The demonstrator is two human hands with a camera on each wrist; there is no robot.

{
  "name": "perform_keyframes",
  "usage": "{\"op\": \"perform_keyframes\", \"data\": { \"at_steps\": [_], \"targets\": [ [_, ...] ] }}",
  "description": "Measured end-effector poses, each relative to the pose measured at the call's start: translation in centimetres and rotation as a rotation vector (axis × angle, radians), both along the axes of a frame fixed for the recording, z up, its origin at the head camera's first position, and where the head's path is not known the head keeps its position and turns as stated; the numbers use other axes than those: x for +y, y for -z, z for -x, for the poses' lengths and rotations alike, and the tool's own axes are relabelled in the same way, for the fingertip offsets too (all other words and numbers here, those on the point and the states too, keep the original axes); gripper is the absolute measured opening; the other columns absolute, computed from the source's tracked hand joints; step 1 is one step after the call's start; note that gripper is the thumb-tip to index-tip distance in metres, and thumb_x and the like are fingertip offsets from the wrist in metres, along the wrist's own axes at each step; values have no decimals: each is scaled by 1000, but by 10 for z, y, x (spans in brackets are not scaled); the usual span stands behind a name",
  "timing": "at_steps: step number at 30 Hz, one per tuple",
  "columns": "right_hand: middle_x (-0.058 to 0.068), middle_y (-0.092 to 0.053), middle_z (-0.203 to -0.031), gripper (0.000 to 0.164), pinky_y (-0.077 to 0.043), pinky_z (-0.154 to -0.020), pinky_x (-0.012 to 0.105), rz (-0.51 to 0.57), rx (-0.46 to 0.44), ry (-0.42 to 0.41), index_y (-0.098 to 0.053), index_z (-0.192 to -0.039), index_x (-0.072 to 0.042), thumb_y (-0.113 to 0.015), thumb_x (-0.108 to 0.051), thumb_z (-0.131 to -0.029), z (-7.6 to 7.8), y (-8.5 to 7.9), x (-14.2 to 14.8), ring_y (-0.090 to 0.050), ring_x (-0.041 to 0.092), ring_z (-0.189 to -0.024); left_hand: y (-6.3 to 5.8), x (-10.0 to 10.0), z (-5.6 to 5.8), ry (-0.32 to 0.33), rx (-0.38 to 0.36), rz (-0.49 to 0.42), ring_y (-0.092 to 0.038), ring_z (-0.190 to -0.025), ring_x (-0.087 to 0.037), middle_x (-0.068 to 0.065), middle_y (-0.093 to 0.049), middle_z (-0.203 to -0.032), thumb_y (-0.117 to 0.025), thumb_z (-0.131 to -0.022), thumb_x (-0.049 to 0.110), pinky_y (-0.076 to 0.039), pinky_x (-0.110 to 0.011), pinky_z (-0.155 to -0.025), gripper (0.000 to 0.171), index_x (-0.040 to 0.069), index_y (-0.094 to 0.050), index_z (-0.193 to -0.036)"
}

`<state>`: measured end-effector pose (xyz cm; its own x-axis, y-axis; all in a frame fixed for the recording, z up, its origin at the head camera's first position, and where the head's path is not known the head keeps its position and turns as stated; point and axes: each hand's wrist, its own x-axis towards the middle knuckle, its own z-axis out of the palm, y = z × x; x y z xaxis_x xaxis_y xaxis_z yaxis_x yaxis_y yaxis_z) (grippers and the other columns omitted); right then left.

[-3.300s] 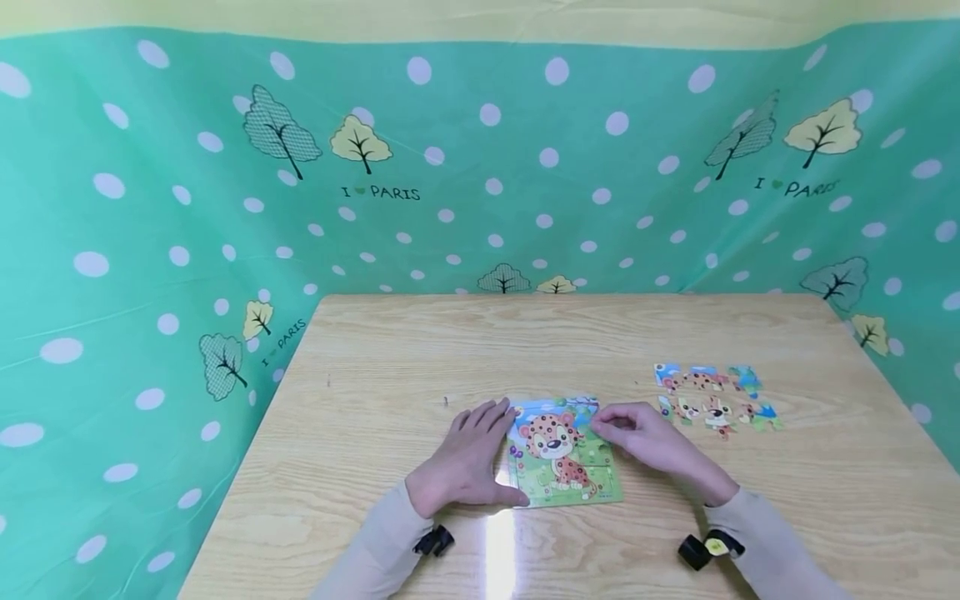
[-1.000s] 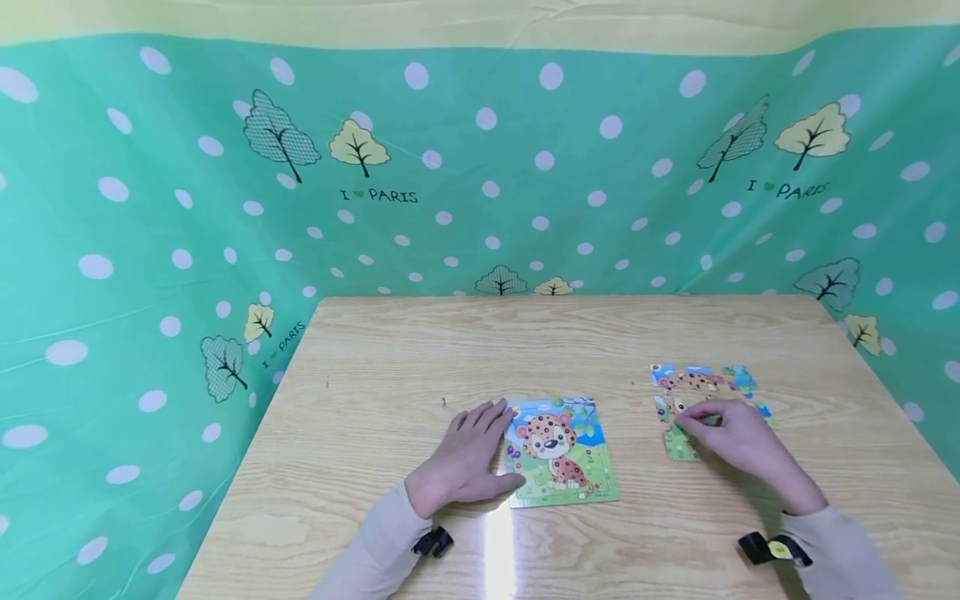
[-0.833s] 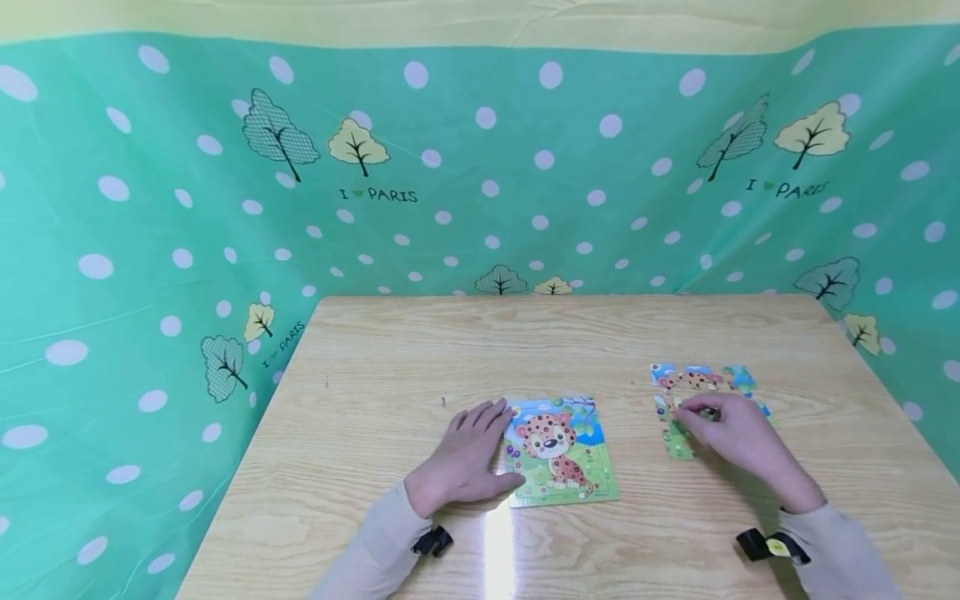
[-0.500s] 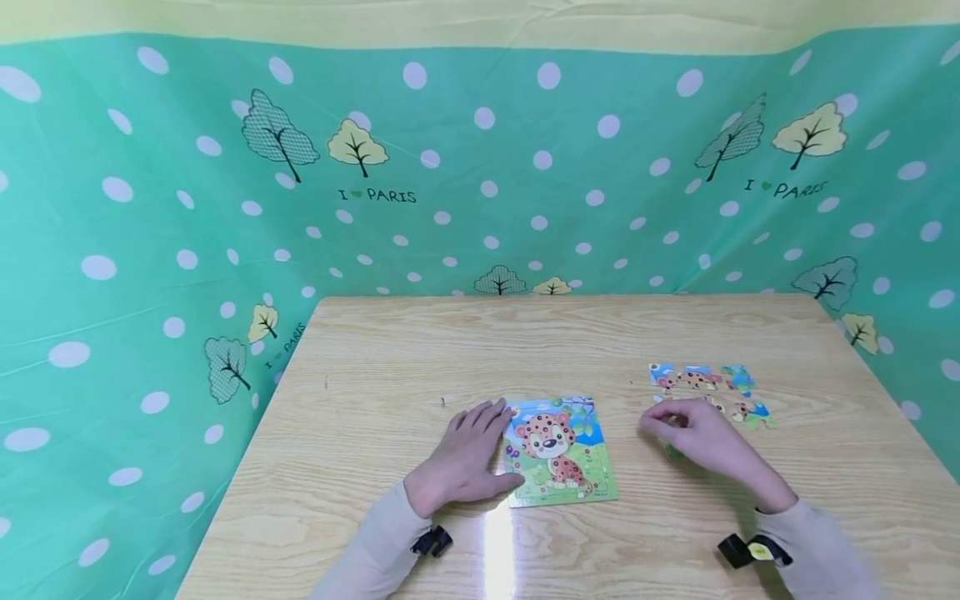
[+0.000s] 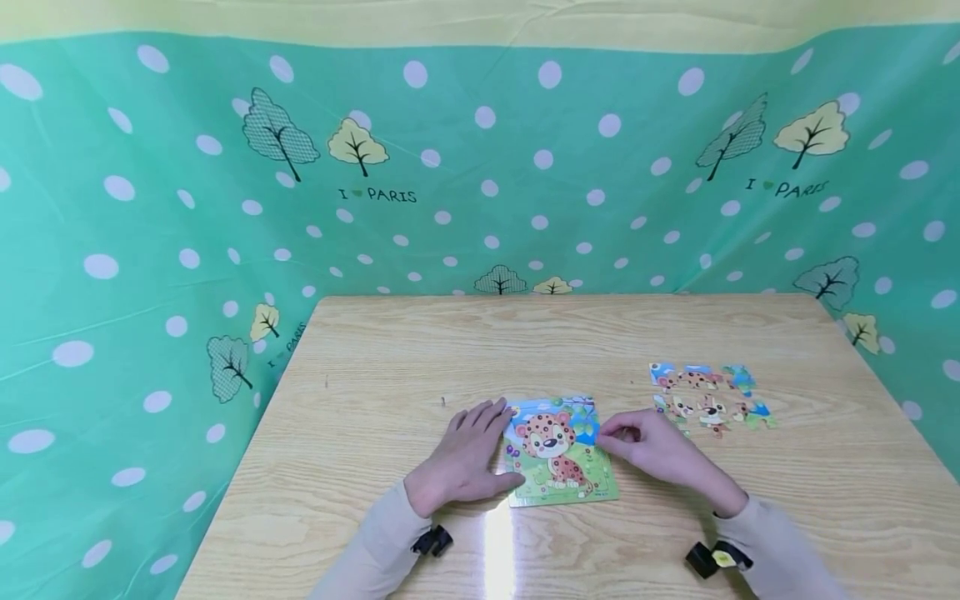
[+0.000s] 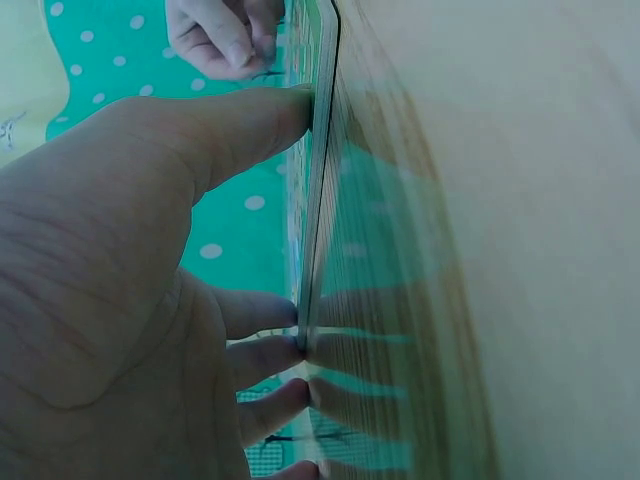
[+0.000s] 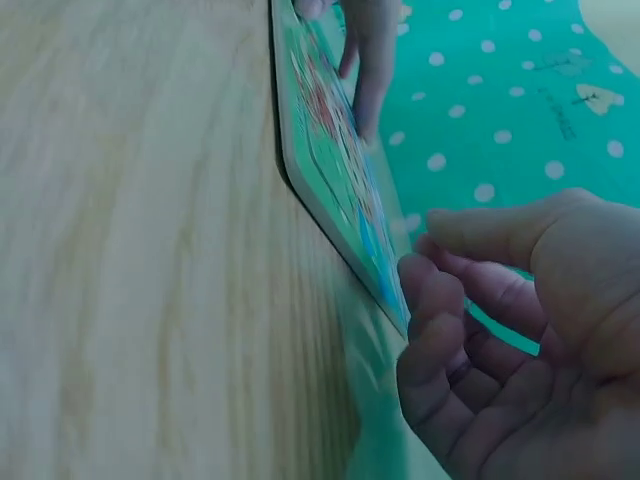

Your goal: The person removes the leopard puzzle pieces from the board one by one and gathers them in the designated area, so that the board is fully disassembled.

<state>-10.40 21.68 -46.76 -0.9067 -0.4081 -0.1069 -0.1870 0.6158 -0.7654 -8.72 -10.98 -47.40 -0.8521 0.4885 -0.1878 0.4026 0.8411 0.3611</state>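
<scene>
A square picture puzzle board [image 5: 558, 492] with a spotted leopard cub on grass lies at the table's front middle. My left hand [image 5: 465, 467] rests at its left side, thumb on the lower edge and fingers spread along the upper left. At the right edge, my right hand [image 5: 656, 450] has loosely curled fingers, their tips right at the rim. No piece shows between thumb and forefinger in the right wrist view, where the board [image 7: 330, 170] stands just beyond the fingertips. Loose puzzle pieces [image 5: 711, 408] lie in two rows to the right.
The wooden table [image 5: 420, 342] extends behind the board and around the pieces. Its far edge meets a green dotted cloth [image 5: 487, 192] printed with trees. A bright light reflection falls on the tabletop below the board.
My right hand first moved from the board's right edge to the loose pieces, where a green piece showed beneath it, then came back left to the board. My left hand stays put.
</scene>
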Motion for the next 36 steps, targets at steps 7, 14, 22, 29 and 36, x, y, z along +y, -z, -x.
{"op": "perform_keyframes", "data": {
  "at_steps": [7,14,22,29,36],
  "targets": [
    [-4,-73,-87,14,-53,-66,21,83,-43,-89,-80,-104,-13,-78,-25,-98,-8,2,-21,-63,6,-74,-1,0,0,-5,-6,-5,-25,-164,-35,-11,-24,-178,-72,-93,62,-24,-61,-132,101,12,-30,-169],
    [-8,-71,-86,10,-54,-68,22,94,-37,-156,-80,-100,-18,-82,-27,-95,-12,4,-38,-63,5,-76,-1,0,0,-5,-7,-7,-25,-164,-35,-11,-24,-178,-71,-92,63,-24,-61,-132,101,12,-30,-169],
    [-10,-67,-85,25,-51,-67,21,17,-8,-218,-78,-108,-16,-86,-31,-90,-8,3,-47,-58,2,-74,1,1,0,-36,-7,-25,-25,-164,-35,-11,-22,-179,-71,-92,65,-24,-62,-132,103,12,-29,-169],
    [-6,-58,-81,42,-42,-62,21,-99,79,-272,-77,-114,-14,-91,-39,-83,-4,-1,-52,-45,3,-71,2,4,0,-58,28,-53,-25,-163,-37,-9,-22,-179,-75,-93,58,-25,-64,-130,94,14,-36,-167],
    [-3,-54,-76,37,-37,-59,22,-104,57,-253,-77,-105,-16,-93,-38,-80,-3,-4,-52,-42,4,-68,2,5,-1,-13,30,-31,-28,-163,-37,-8,-26,-178,-67,-100,51,-24,-64,-131,79,16,-40,-166]
  ]
}}
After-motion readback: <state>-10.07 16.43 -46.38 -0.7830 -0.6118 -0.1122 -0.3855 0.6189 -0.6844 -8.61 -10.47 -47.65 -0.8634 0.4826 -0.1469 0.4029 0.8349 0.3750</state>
